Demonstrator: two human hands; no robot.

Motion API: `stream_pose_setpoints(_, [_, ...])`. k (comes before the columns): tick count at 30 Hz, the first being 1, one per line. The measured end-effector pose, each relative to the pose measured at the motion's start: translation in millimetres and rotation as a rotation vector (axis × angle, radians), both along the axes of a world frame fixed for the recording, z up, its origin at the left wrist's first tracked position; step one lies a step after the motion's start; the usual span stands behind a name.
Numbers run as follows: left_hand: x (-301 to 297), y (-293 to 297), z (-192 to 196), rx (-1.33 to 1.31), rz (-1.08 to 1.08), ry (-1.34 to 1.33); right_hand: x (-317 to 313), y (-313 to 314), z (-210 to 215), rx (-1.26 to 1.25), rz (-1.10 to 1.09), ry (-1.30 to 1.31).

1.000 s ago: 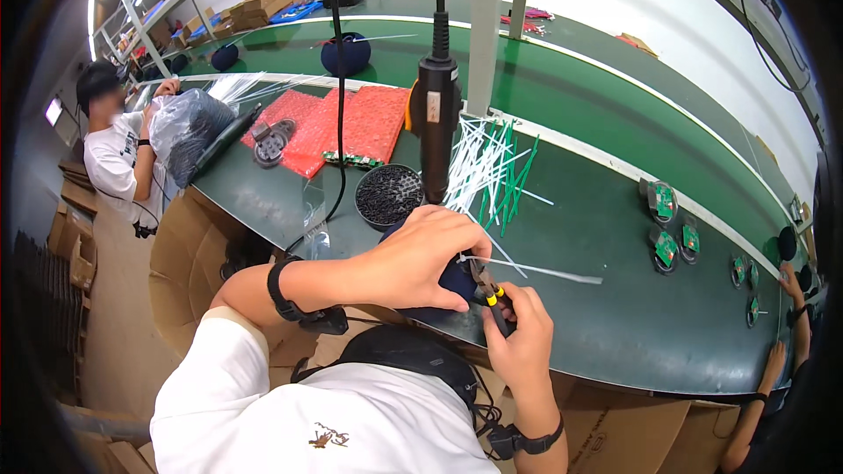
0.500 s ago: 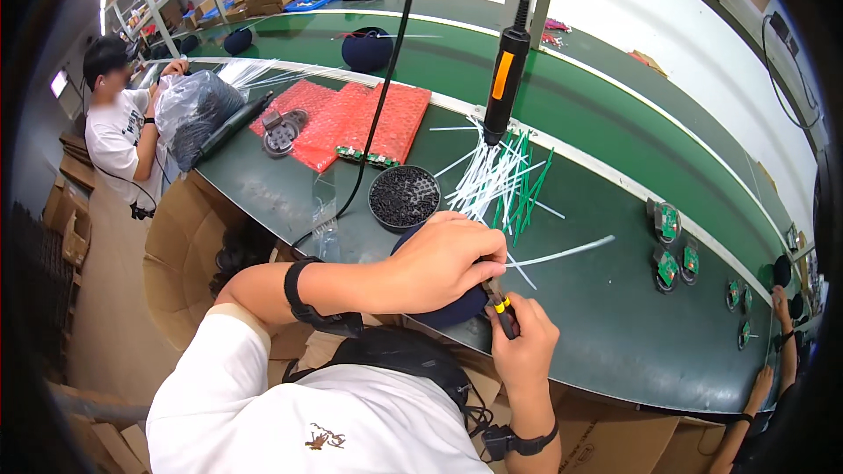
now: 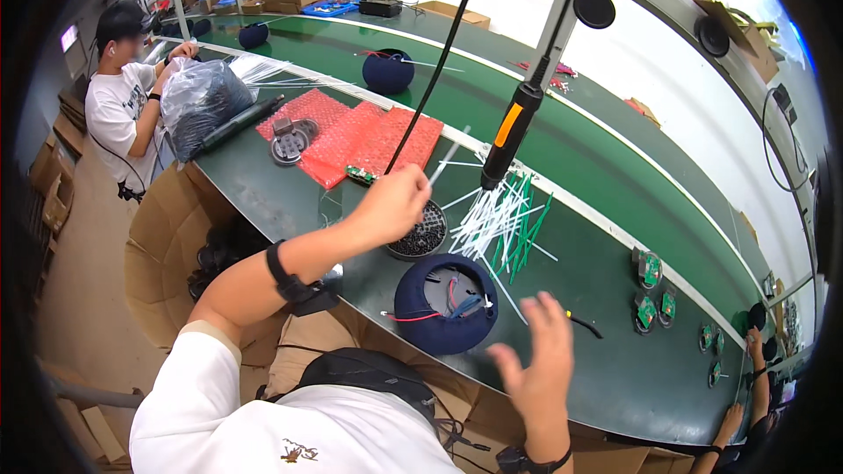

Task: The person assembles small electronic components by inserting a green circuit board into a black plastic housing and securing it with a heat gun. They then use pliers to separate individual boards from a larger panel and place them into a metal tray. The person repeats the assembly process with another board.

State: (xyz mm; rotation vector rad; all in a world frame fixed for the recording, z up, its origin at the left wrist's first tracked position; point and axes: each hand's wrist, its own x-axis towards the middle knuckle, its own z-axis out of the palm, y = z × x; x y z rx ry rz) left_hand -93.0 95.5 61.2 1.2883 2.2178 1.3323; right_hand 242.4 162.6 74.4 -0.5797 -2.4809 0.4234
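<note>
A dark blue fabric-covered round housing (image 3: 443, 333) stands at the bench's near edge, its opening up. Red and blue wires (image 3: 457, 298) and a small white connector show inside, and one red wire trails out to the left. My left hand (image 3: 391, 204) is above the round dish of black screws (image 3: 421, 237), its fingers pinched on a white cable tie piece (image 3: 450, 158) that points up and away. To the right of the housing my right hand (image 3: 537, 358) is held up, fingers spread and nothing in it. Cutters (image 3: 584, 325) with black and yellow handles lie beyond it, partly hidden.
White cable ties (image 3: 487, 224) and green ones (image 3: 529, 233) lie in a pile under a hanging electric screwdriver (image 3: 509, 136). Red bubble-wrap (image 3: 382, 136) lies behind the dish. Several green circuit boards (image 3: 650, 272) sit at right. A co-worker (image 3: 118, 105) handles a plastic bag at far left.
My right hand has put the cutters down and opened. My left hand has moved left and away from the housing with the tie piece, uncovering the opening and wires.
</note>
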Motion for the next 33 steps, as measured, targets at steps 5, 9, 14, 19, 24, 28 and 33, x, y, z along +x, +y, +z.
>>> stream_pose_setpoints(5, [-1,51,-26,-0.084,-0.02,0.26,-44,-32,12,-0.142,0.156,-0.121])
stream_pose_setpoints(9, [12,16,5,-0.013,-0.199,0.273,-37,-17,13,-0.293,0.078,-0.059])
stream_pose_setpoints(14, [7,-95,88,-0.059,-0.428,0.144,8,58,28,-0.472,-0.157,0.383])
stream_pose_setpoints(19, [-90,-67,98,0.037,0.0,0.411,-22,214,32,-0.154,-0.424,0.233])
stream_pose_setpoints(24, [-250,75,45,-0.043,0.118,0.719,-74,371,-8,0.159,-0.595,0.068])
stream_pose_setpoints(28, [-302,144,14,-0.232,0.205,0.83,-71,406,-31,0.105,-0.607,-0.007])
stream_pose_setpoints(33, [-307,139,-3,-0.31,0.287,0.956,-47,316,-16,0.152,-0.361,0.008])
